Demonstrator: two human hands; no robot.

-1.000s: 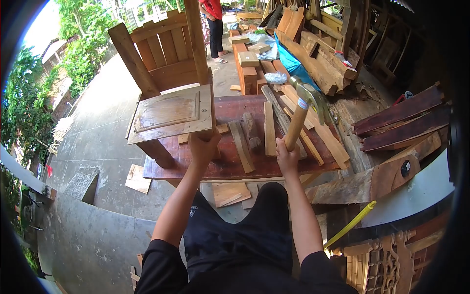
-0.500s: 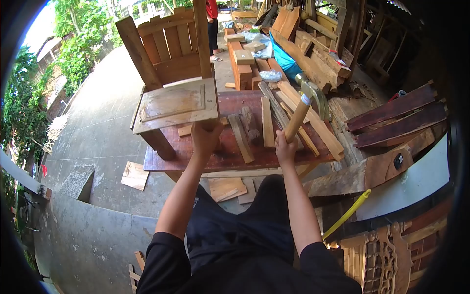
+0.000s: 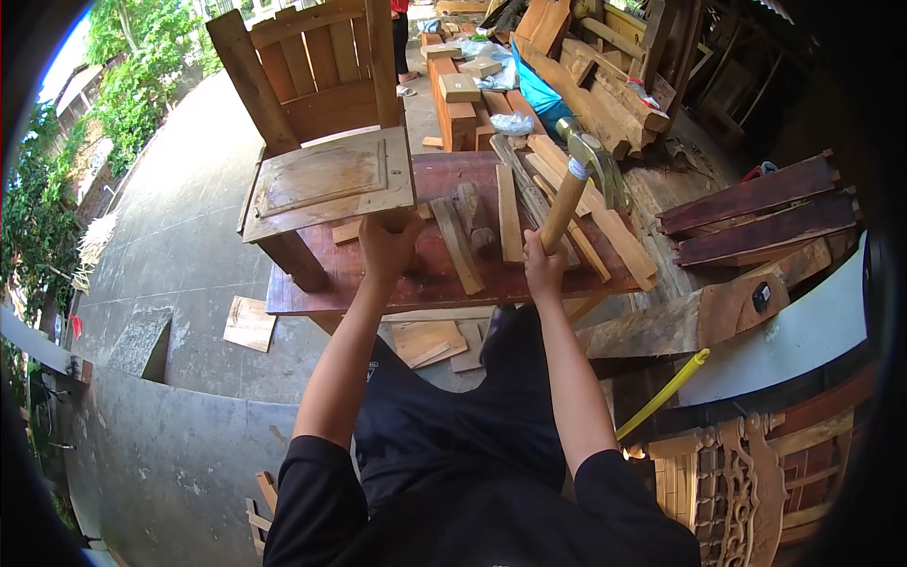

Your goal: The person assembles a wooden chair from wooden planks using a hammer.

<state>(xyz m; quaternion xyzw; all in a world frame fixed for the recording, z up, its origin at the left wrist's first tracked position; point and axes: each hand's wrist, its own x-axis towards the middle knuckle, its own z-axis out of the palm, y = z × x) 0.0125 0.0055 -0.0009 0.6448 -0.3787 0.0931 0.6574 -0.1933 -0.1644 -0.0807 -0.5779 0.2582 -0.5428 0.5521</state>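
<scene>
A small wooden chair (image 3: 326,180) with a slatted back and a panelled seat stands on the red-brown table (image 3: 444,300). Beneath the seat's near right corner, my left hand (image 3: 389,248) is closed around the chair's front leg, which it mostly hides. My right hand (image 3: 543,269) grips a claw hammer (image 3: 564,203) by its wooden handle, the metal head raised above the tabletop. Wooden strips and blocks lie between my hands, including a grey-brown strip (image 3: 456,246), a short round-edged piece (image 3: 476,219) and a pale strip (image 3: 508,213).
Stacked timber (image 3: 457,118) and a blue sheet (image 3: 540,90) are behind the table. Dark red boards (image 3: 756,222) and a thick beam (image 3: 680,321) lie at right, near a yellow pole (image 3: 664,392). Another person (image 3: 401,42) stands at the back.
The whole scene has shifted slightly up and left in view. My hands keep their holds on the chair leg and the hammer. My shoe now shows below the table edge.
</scene>
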